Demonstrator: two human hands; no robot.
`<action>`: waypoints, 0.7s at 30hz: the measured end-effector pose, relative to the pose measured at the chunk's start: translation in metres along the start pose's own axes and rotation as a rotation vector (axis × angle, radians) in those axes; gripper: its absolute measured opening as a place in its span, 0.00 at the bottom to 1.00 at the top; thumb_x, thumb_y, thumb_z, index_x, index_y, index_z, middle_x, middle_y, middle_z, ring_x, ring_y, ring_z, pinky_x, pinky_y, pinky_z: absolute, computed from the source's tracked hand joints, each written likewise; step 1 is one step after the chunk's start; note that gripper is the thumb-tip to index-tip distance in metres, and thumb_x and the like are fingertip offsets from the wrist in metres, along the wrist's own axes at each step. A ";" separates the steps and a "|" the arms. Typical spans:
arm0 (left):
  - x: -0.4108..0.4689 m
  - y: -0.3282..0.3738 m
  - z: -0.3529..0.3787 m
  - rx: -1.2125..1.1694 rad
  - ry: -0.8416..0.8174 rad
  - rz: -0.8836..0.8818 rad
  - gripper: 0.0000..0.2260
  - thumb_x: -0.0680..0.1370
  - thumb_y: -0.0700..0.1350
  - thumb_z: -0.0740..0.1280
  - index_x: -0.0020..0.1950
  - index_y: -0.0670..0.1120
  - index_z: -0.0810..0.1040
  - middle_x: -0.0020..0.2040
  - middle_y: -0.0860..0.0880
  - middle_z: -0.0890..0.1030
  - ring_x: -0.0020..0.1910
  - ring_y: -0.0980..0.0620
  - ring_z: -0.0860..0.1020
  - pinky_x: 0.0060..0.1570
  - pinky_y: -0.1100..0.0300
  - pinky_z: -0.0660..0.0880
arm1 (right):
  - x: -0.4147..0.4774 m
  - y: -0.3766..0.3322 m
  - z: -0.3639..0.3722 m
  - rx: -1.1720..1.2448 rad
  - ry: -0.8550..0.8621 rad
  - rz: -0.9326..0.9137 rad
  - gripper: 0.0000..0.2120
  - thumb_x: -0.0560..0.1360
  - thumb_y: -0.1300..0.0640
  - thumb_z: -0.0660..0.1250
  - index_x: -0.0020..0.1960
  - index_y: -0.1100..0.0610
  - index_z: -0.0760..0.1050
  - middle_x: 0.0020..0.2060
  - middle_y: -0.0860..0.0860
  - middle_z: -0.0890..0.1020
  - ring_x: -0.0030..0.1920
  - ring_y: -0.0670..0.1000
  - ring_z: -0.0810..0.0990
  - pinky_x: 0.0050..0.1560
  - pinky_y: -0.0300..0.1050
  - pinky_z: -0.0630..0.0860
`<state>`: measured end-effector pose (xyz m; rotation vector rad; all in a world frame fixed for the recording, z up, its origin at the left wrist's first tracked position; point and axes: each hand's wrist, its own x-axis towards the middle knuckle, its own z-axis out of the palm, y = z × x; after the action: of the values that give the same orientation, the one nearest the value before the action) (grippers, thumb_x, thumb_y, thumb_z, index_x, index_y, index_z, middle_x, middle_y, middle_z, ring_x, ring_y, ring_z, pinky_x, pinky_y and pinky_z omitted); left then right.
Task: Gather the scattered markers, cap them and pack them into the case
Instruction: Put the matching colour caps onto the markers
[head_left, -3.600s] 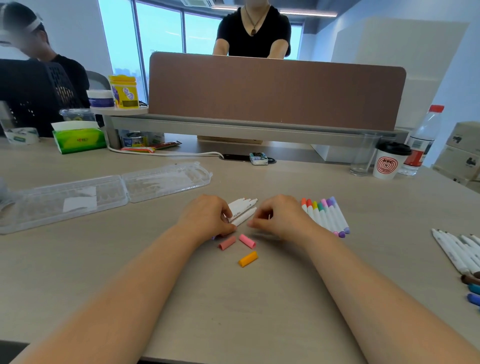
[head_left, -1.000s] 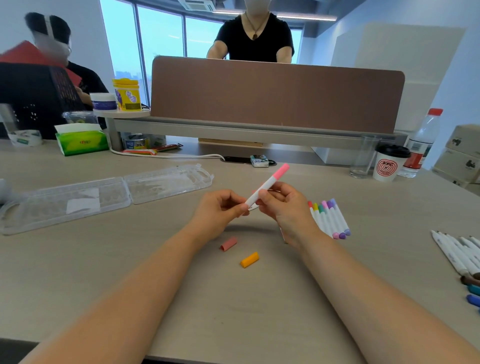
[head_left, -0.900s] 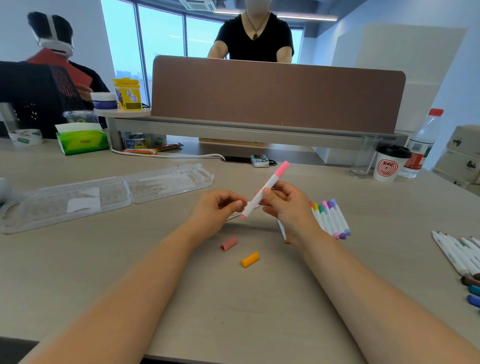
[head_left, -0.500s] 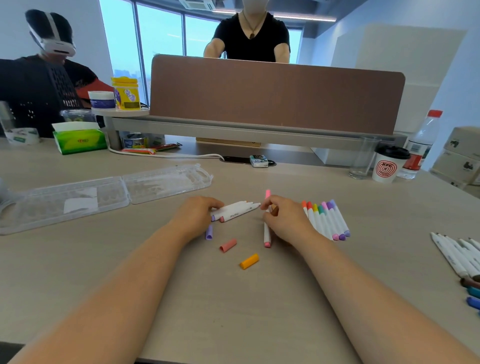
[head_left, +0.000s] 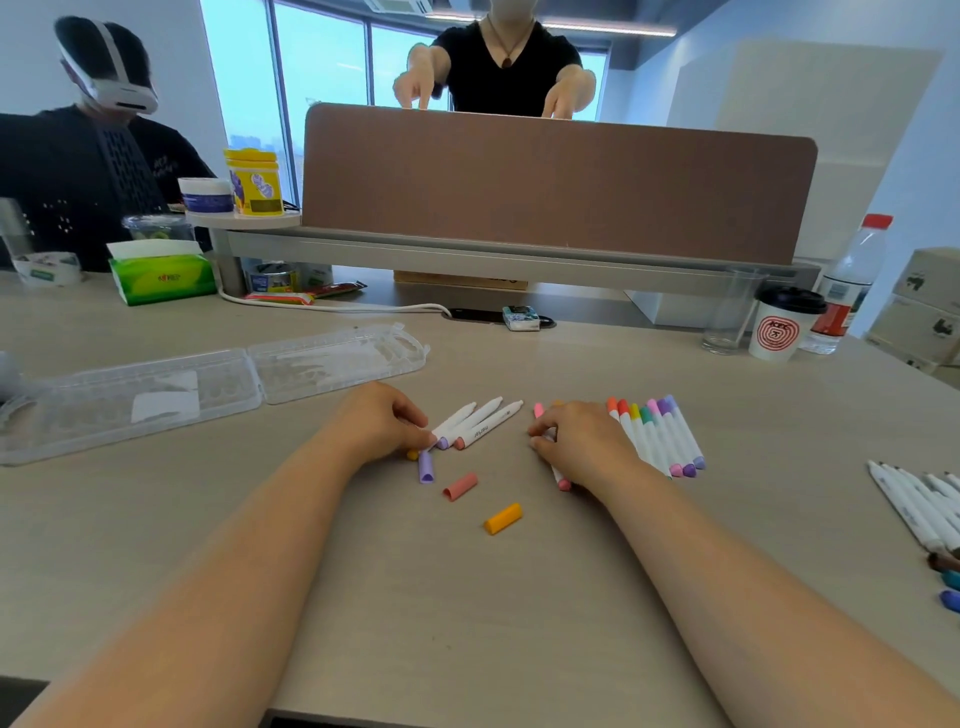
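Capping is in hand: right hand (head_left: 576, 447) fingers rest closed on the pink marker (head_left: 560, 475), left hand (head_left: 382, 423) fingers pinch the uncapped markers (head_left: 480, 423); next, I judge, fit the purple cap (head_left: 425, 466) lying just beside them.

Three loose caps lie on the tabletop (head_left: 156, 545): purple cap (head_left: 426, 467), pink cap (head_left: 460, 486), orange cap (head_left: 503, 518). Three uncapped markers (head_left: 480, 423) sit together. One open case (head_left: 208, 382).

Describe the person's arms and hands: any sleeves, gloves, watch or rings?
Both forearms are bare right to the bottom edge of the head view; no sleeve shows. The left hand and right hand wear no gloves, and no watch, bracelet or ring is visible. No markings or cables on either arm.
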<state>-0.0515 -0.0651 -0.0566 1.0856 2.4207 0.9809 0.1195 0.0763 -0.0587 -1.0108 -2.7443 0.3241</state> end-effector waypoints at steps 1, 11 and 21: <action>-0.001 0.000 -0.001 0.000 -0.016 -0.018 0.07 0.69 0.44 0.75 0.46 0.46 0.82 0.41 0.49 0.82 0.37 0.56 0.79 0.39 0.66 0.75 | 0.000 0.000 -0.001 0.009 0.019 -0.005 0.12 0.78 0.52 0.62 0.59 0.51 0.78 0.54 0.50 0.80 0.51 0.49 0.77 0.48 0.40 0.71; -0.003 0.005 0.008 0.182 0.010 -0.036 0.06 0.71 0.50 0.72 0.42 0.50 0.78 0.40 0.47 0.83 0.39 0.52 0.78 0.49 0.57 0.76 | -0.026 -0.015 -0.023 0.345 -0.387 -0.316 0.03 0.67 0.55 0.76 0.39 0.51 0.82 0.36 0.44 0.80 0.38 0.41 0.74 0.38 0.31 0.71; -0.004 0.002 0.007 0.047 0.118 0.049 0.04 0.73 0.45 0.68 0.39 0.50 0.76 0.39 0.50 0.78 0.42 0.50 0.76 0.47 0.54 0.75 | -0.022 -0.020 -0.014 0.223 -0.339 -0.306 0.08 0.70 0.50 0.73 0.46 0.52 0.82 0.37 0.40 0.77 0.38 0.41 0.73 0.36 0.29 0.67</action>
<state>-0.0444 -0.0637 -0.0598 1.1378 2.5337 1.0368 0.1272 0.0485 -0.0424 -0.5078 -3.0085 0.7908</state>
